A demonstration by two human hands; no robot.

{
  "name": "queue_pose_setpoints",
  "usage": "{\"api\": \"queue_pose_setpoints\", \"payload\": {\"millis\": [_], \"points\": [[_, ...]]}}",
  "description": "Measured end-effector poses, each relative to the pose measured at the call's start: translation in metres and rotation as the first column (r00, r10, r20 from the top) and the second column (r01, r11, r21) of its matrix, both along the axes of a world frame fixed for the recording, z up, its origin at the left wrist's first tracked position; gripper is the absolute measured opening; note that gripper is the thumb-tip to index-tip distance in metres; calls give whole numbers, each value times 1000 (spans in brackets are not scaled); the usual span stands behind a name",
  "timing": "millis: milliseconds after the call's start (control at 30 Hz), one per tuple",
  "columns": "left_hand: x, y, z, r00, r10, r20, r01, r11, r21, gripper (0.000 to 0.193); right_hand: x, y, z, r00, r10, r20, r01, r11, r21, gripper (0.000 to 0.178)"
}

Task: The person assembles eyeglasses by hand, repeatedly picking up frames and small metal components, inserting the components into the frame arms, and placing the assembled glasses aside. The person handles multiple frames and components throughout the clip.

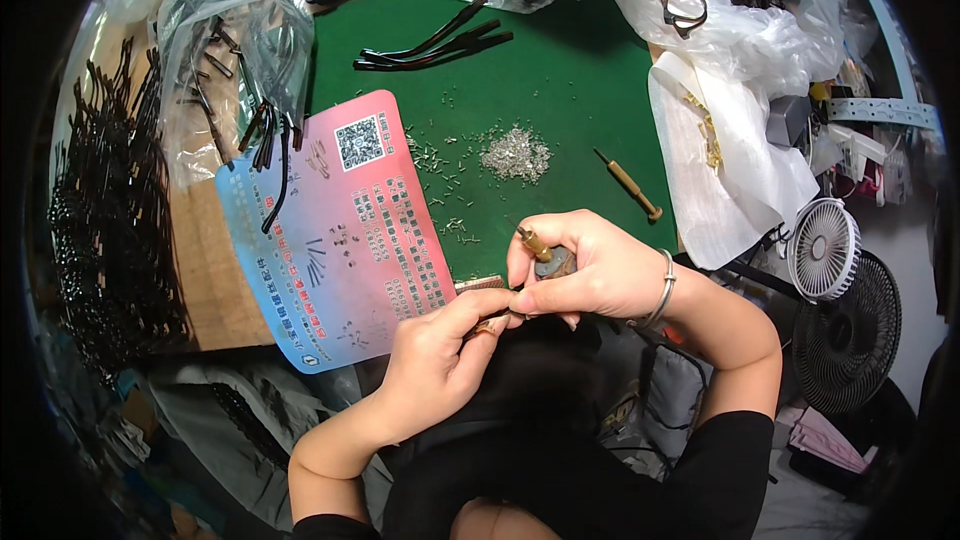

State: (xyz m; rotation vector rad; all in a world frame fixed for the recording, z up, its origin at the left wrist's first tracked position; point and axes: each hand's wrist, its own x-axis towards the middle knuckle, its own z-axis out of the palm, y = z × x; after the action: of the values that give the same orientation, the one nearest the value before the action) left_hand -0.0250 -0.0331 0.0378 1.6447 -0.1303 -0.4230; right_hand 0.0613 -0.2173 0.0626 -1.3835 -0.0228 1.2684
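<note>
My left hand (440, 345) pinches a small brown piece (487, 324) between thumb and fingers, just below the green mat's near edge. My right hand (580, 270), with a metal bangle on the wrist, is closed around a small screwdriver with a brass-coloured handle (537, 246), its tip pointing down at the piece. The two hands touch each other. A heap of tiny silver screws (516, 153) lies on the green mat (580, 90) beyond the hands, with loose screws scattered around it.
A pink-and-blue printed card (340, 230) lies left of the hands with small parts on it. A second wooden-handled screwdriver (628, 185) lies on the mat. Black temple arms (435, 45) lie farther back. Plastic bags of parts ring the mat; two small fans (825, 250) stand right.
</note>
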Motion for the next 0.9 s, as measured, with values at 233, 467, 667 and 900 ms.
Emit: {"api": "queue_pose_setpoints", "payload": {"millis": [233, 467, 667, 900], "points": [[-11, 1, -9, 999, 10, -37, -12, 999, -47, 29, -10, -3, -20, 997, 74, -29, -74, 997, 14, 39], [-5, 6, -15, 997, -44, 66, 37, 994, 104, 31, -28, -19, -27, 726, 300, 619, -132, 944, -303, 50], [9, 7, -30, 987, 148, 54, -155, 974, 165, 25, -25, -17, -23, 440, 472, 764, 81, 826, -557, 40], [12, 1, -39, 977, 202, 71, -209, 970, 123, 28, -24, -12, -44, 141, 540, 830, 259, 789, -557, 41]]}}
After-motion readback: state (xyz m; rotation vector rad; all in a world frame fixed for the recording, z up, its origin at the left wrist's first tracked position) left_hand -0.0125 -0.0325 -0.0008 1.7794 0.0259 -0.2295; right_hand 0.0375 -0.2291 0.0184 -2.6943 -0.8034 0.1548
